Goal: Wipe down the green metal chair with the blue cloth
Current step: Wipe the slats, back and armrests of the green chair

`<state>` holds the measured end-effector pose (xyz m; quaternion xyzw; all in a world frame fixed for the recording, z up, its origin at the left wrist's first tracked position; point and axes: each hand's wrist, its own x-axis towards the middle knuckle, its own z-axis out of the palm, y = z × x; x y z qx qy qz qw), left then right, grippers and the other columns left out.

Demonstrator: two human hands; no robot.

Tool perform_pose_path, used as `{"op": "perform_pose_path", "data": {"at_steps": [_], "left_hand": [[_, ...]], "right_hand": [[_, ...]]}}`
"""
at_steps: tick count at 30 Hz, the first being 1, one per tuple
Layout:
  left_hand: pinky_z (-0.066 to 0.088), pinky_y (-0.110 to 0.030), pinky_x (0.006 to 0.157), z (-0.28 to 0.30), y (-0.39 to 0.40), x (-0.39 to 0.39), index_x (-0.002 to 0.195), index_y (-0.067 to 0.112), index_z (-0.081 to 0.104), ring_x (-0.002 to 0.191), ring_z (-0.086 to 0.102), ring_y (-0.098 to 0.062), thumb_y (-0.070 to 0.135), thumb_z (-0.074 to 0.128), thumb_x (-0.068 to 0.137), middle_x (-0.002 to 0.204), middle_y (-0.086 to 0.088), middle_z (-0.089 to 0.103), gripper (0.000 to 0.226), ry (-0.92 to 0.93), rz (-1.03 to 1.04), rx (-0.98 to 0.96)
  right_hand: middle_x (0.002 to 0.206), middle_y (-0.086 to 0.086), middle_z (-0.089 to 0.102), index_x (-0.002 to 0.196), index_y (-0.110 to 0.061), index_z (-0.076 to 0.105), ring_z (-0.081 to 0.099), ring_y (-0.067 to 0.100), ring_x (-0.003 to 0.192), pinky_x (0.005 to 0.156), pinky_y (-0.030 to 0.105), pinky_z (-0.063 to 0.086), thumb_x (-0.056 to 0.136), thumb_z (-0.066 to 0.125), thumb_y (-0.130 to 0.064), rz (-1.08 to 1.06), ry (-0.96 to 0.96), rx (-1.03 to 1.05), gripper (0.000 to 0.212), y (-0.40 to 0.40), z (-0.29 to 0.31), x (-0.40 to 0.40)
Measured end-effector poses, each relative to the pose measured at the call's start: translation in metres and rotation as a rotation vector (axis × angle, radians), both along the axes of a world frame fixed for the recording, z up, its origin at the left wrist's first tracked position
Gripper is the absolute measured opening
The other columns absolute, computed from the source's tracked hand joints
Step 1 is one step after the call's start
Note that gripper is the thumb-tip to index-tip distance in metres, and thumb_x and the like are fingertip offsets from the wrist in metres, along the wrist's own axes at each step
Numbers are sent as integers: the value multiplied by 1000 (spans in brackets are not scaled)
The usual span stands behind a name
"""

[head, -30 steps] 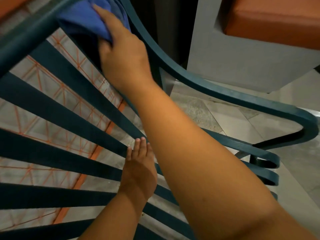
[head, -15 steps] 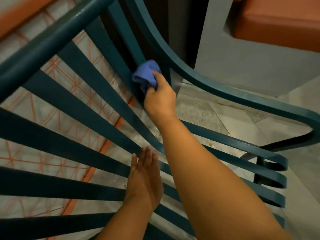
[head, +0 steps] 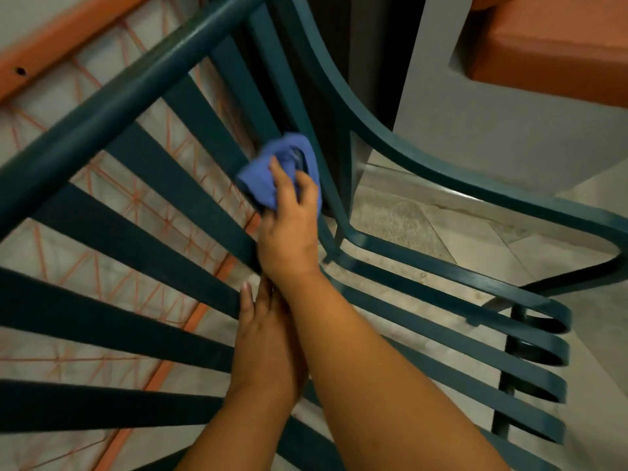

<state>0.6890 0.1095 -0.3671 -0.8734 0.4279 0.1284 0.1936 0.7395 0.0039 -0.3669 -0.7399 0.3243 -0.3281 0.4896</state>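
Observation:
The green metal chair (head: 142,232) fills the view from above, its flat back slats fanning out to the left and its seat slats curling over at the right. My right hand (head: 289,229) presses the bunched blue cloth (head: 272,175) against a back slat low down, near where back and seat meet. My left hand (head: 268,345) lies flat on the slats just below, fingers together and straight, partly hidden under my right forearm.
A curved armrest (head: 424,171) sweeps along the right side of the chair. Behind it stands a grey block with an orange cushion (head: 557,45) on top. Pale tiles with orange lines show through the back slats, grey stone floor under the seat.
My right hand slid the cloth down from the top rail along a back slat toward the seat. The left hand stayed flat on the slats.

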Motion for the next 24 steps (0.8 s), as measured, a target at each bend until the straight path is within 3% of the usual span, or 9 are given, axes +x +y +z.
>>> {"op": "perform_pose_path", "data": {"at_steps": [3,7,11,13,18,20,24], "left_hand": [[-20,-53,111,-5,4,-10,150,11,-11,140,-29,-32,32,34,97,157,-15,-20,72,-10,-12,-23],[-23,-55,106,-16,9,-18,147,6,-17,138,-32,-34,27,31,97,152,-18,-30,72,-53,25,58],[-23,-55,105,-18,2,-17,146,7,-18,138,-32,-35,30,32,97,151,-19,-31,74,-33,45,91],[-22,-56,106,-16,0,-15,145,6,-19,138,-32,-36,32,32,98,151,-20,-31,75,-41,36,111],[-20,-57,107,-1,-7,-15,145,5,-19,138,-31,-36,29,36,97,151,-20,-31,78,-42,60,130],[-20,-57,107,8,-7,-14,145,5,-19,139,-31,-35,27,35,96,152,-19,-31,76,-43,59,112],[-19,-54,109,29,-2,-10,146,7,-18,140,-29,-32,24,33,95,153,-16,-29,74,-37,110,68]], "right_hand": [[145,10,30,144,-18,39,38,25,129,104,24,31,88,48,4,-42,86,178,61,-6,-42,-22],[150,14,26,149,-12,27,36,32,134,113,35,27,93,47,-1,-56,456,378,60,-39,-94,-35],[159,7,9,153,-23,10,22,34,142,112,44,29,85,64,-16,242,1099,183,87,-67,-130,-50],[156,6,14,152,-27,14,25,36,139,109,47,34,84,69,-21,261,1224,110,87,-67,-126,-62],[150,8,28,149,-18,25,35,32,134,107,40,36,86,69,-17,61,1094,390,77,-64,-107,-63],[147,10,33,147,-14,27,38,32,132,109,36,34,86,68,-15,87,951,560,73,-53,-95,-49],[134,13,48,138,-14,38,49,34,120,101,46,46,77,69,-1,-61,550,705,70,-18,-74,-35]]}}
